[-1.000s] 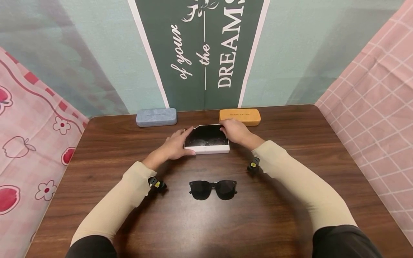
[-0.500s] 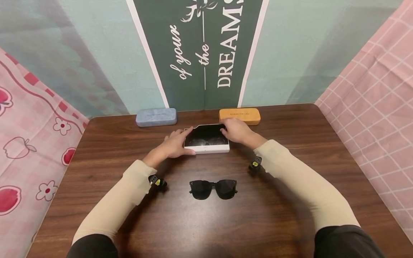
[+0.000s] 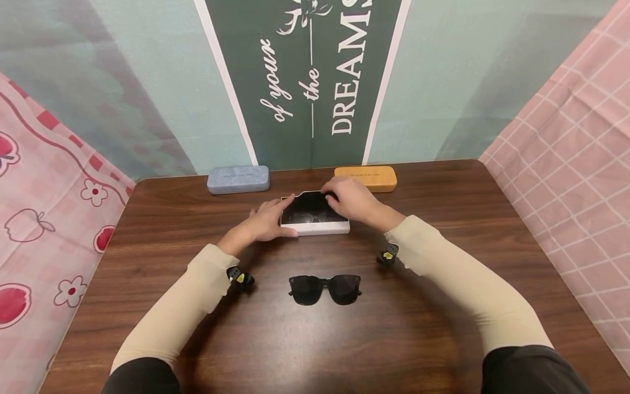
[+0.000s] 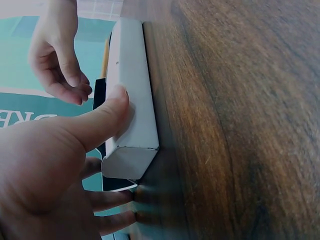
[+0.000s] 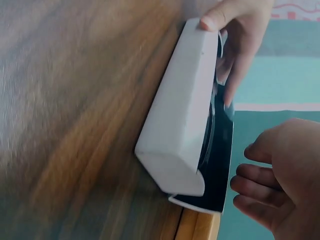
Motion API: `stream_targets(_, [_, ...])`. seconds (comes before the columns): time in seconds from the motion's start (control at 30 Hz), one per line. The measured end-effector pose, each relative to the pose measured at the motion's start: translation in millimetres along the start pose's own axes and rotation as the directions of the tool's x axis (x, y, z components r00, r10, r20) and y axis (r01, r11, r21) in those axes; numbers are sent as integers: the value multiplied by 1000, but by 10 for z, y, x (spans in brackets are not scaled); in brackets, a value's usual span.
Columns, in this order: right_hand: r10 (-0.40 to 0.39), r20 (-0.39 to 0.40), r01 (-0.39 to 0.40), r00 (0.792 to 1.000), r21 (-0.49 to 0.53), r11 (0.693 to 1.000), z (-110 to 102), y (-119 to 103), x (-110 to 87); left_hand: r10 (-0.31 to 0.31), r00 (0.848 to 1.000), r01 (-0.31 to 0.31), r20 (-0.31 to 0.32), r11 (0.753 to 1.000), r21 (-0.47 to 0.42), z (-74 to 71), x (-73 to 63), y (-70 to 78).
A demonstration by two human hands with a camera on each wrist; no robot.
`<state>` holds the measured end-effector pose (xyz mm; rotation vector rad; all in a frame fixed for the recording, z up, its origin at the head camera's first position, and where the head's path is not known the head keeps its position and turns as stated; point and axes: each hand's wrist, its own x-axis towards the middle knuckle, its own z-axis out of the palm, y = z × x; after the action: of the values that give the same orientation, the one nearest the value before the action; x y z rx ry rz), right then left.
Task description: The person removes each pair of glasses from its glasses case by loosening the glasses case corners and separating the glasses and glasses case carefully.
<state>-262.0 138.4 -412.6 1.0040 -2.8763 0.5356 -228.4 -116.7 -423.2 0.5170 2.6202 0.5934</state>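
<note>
A white eyeglass case (image 3: pixel 316 227) with a black lining (image 3: pixel 309 203) lies with its lid raised, in the head view's middle. Dark-framed glasses (image 3: pixel 306 218) show faintly inside it. My left hand (image 3: pixel 266 221) holds the case's left end, thumb on the front wall and the other fingers behind. At the lid's right rear is my right hand (image 3: pixel 355 200), fingers loosely bent; in the right wrist view they look just off the lid, though contact is hard to judge. Black sunglasses (image 3: pixel 306 290) lie on the table nearer the body, lenses down-facing the viewer.
Behind the case, a blue eyeglass case (image 3: pixel 238 179) stands at the back left and a yellow one (image 3: pixel 374 178) at the back right, partly behind my right hand. The wooden table (image 3: pixel 443 219) meets a green printed cloth (image 3: pixel 315 148) at its far edge.
My right hand has shifted left from the lid's right corner along its rear edge. My left hand, the white case and the sunglasses have stayed in place.
</note>
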Motion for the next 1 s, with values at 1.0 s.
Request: stream_targets(1.0, [-133, 157, 132, 979, 12, 991, 217, -170, -12, -47, 998, 48, 51, 999, -5, -30, 41, 10])
